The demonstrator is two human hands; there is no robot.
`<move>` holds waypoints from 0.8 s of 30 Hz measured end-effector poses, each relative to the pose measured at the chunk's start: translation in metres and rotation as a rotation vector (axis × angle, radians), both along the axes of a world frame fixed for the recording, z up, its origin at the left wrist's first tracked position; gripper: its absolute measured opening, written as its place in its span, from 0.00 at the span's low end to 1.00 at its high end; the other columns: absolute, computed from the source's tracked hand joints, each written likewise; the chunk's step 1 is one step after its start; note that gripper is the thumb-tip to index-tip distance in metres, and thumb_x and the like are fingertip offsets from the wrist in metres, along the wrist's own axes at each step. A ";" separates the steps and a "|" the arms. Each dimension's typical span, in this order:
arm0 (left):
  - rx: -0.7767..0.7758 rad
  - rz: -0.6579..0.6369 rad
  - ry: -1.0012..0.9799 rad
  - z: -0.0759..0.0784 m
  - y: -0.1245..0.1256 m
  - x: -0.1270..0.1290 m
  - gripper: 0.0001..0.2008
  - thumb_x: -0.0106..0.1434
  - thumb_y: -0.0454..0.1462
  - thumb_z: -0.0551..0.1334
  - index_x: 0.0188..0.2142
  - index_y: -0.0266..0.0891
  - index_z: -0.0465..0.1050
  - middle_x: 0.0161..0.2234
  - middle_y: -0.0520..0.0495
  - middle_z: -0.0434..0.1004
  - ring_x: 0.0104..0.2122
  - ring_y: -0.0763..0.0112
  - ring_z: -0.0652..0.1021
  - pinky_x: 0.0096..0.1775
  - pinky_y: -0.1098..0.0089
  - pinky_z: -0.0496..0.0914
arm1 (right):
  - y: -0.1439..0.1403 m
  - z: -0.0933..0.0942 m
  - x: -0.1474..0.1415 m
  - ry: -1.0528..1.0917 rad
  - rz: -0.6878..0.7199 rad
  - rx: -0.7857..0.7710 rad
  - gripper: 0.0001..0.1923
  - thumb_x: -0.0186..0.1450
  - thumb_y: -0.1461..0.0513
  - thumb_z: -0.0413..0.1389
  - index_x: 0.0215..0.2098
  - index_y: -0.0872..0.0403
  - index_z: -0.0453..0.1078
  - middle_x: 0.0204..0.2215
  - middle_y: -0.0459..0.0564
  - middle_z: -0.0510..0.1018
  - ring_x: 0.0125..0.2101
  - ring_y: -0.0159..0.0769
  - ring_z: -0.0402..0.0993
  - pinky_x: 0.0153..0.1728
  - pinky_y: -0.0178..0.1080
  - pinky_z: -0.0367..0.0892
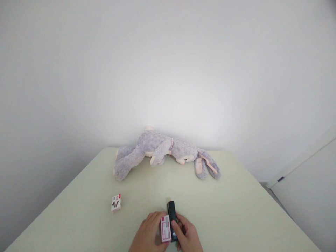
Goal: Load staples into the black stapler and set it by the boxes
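Near the table's front edge, my left hand [151, 232] is closed around a small white box with pink print [166, 229]. Right beside that box, my right hand [187, 234] grips a black stapler [172, 211], its thumb lying across the top. Box and stapler sit side by side, long sides together, both pointing away from me. Farther left on the table is another small white box [116, 203] with a red corner and a dark picture on it, apart from both hands.
A grey plush rabbit [154, 141] lies on its side along the table's back edge, ears to the right. Behind the pale table [223, 210] rises a white wall [168, 70]. A white door [312, 189] is at the far right.
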State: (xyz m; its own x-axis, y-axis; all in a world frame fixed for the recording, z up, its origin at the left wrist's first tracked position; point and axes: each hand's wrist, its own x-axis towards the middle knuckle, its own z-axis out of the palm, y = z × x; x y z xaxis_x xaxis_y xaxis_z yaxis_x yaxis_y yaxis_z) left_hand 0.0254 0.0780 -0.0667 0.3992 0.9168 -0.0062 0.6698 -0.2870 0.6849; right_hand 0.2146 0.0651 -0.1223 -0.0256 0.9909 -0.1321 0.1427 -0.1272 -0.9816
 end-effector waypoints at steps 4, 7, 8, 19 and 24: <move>0.019 0.050 -0.096 -0.013 0.002 -0.019 0.45 0.50 0.46 0.73 0.66 0.49 0.62 0.64 0.41 0.68 0.63 0.50 0.68 0.64 0.52 0.63 | -0.012 -0.008 0.008 -0.122 -0.155 0.162 0.38 0.67 0.36 0.48 0.60 0.54 0.73 0.34 0.54 0.80 0.28 0.41 0.77 0.29 0.38 0.75; 0.159 0.385 -0.125 -0.015 0.012 -0.071 0.24 0.67 0.53 0.58 0.57 0.48 0.72 0.57 0.44 0.75 0.58 0.55 0.72 0.61 0.53 0.66 | -0.022 -0.018 0.015 -0.338 -0.160 0.304 0.40 0.65 0.38 0.54 0.65 0.53 0.68 0.47 0.61 0.81 0.47 0.54 0.79 0.48 0.48 0.76; 0.160 0.533 -0.107 -0.014 0.018 -0.094 0.24 0.68 0.55 0.55 0.53 0.46 0.75 0.51 0.44 0.78 0.53 0.55 0.75 0.56 0.54 0.69 | -0.024 -0.021 0.016 -0.414 -0.131 0.342 0.43 0.63 0.38 0.57 0.67 0.53 0.65 0.52 0.63 0.80 0.53 0.58 0.76 0.53 0.52 0.73; -0.096 0.603 -0.179 -0.013 0.055 -0.103 0.24 0.60 0.57 0.61 0.41 0.43 0.83 0.36 0.47 0.87 0.37 0.57 0.83 0.42 0.63 0.75 | -0.029 -0.026 -0.005 -0.696 -0.047 0.397 0.57 0.62 0.56 0.64 0.75 0.46 0.30 0.65 0.58 0.67 0.62 0.60 0.68 0.63 0.62 0.62; -0.121 0.449 -0.295 -0.018 0.050 -0.022 0.21 0.61 0.54 0.61 0.40 0.44 0.84 0.38 0.47 0.87 0.37 0.60 0.84 0.42 0.66 0.75 | -0.030 -0.013 -0.006 -0.689 -0.046 0.419 0.52 0.63 0.60 0.61 0.75 0.45 0.35 0.64 0.53 0.69 0.62 0.59 0.68 0.63 0.59 0.64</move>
State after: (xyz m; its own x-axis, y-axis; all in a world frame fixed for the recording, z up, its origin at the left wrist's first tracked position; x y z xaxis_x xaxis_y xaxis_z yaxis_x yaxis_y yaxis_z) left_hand 0.0035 0.1284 -0.0847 -0.0308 0.9972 -0.0689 0.4827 0.0752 0.8725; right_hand 0.2088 0.0349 -0.1353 -0.0316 0.9597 0.2793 0.7368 0.2112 -0.6423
